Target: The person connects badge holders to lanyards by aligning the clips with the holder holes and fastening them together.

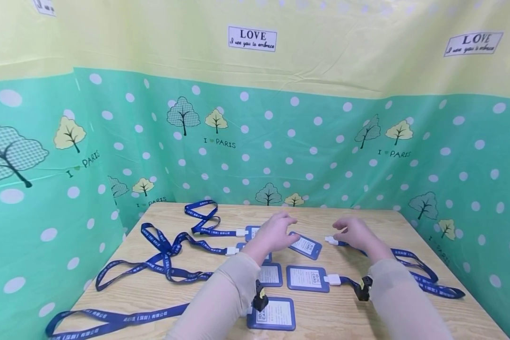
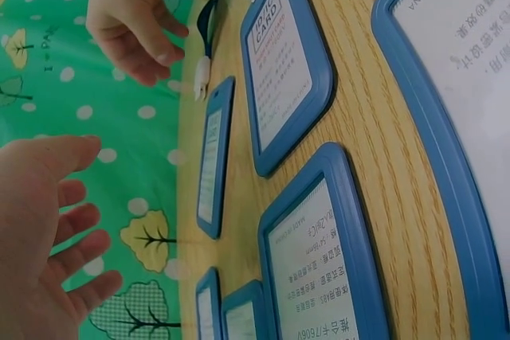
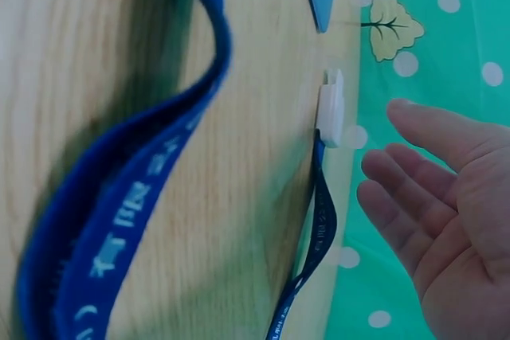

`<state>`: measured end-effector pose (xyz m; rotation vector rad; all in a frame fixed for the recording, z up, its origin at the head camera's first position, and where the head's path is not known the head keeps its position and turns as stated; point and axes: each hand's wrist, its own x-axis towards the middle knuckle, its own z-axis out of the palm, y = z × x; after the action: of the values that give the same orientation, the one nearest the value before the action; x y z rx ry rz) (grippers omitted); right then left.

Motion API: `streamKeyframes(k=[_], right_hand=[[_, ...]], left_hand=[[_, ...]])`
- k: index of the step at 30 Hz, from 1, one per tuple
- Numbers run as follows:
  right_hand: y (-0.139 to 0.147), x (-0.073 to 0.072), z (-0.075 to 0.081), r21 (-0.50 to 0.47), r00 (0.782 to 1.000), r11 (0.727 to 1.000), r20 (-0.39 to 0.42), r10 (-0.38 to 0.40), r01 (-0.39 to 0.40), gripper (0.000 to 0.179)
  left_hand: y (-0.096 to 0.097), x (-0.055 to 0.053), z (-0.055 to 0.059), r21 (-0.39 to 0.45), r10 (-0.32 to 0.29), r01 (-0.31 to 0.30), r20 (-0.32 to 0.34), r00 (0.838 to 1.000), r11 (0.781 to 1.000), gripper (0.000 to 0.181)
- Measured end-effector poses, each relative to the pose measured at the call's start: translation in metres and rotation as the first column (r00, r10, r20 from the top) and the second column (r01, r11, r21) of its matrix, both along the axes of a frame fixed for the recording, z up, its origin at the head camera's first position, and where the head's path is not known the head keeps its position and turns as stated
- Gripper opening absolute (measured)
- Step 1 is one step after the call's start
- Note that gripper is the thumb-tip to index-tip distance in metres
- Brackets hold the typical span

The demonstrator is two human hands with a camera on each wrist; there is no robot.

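Note:
My left hand (image 1: 273,235) hovers with spread fingers just left of a loose blue ID card holder (image 1: 307,246); in the left wrist view nothing lies between its fingers. The holder rests flat on the table, apart from any lanyard. To its right lies a white plastic clip (image 1: 331,241) on the end of a blue lanyard (image 1: 416,264). My right hand (image 1: 358,234) is close above that clip. In the right wrist view, a gap shows between the right hand's fingers (image 3: 402,165) and the clip (image 3: 331,109).
Another holder (image 1: 308,278) with its lanyard attached lies nearer me. Several holders, among them one at the front (image 1: 282,314), sit in a column at the left, partly behind my left arm. Their lanyards (image 1: 161,255) spread leftward over the wooden table (image 1: 348,321). A patterned curtain (image 1: 280,141) surrounds the table.

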<state>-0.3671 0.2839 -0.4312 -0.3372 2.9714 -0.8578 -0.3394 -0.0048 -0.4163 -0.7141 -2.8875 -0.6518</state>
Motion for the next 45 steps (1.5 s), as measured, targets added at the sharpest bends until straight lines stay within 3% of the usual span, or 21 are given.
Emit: streamKeyframes(k=[15, 25, 36, 45], right_hand=[[-0.003, 0.001, -0.006, 0.047, 0.999, 0.999, 0.027, 0.027, -0.028, 0.037], [-0.009, 0.002, -0.012, 0.045, 0.999, 0.999, 0.042, 0.023, -0.025, 0.036], [-0.011, 0.000, -0.017, 0.046, 0.998, 0.999, 0.056, 0.016, -0.018, 0.025], [-0.008, -0.003, -0.020, 0.064, 0.999, 0.998, 0.042, 0.024, -0.027, 0.028]], left_hand=[[0.006, 0.006, 0.002, -0.035, -0.009, 0.011, 0.032, 0.999, 0.999, 0.054], [0.010, 0.003, -0.006, -0.061, -0.019, 0.020, 0.019, 1.000, 0.998, 0.055], [0.009, 0.002, -0.008, -0.083, 0.006, -0.004, 0.015, 1.000, 0.997, 0.055], [0.008, 0.001, -0.009, -0.077, 0.003, -0.001, 0.029, 1.000, 0.997, 0.055]])
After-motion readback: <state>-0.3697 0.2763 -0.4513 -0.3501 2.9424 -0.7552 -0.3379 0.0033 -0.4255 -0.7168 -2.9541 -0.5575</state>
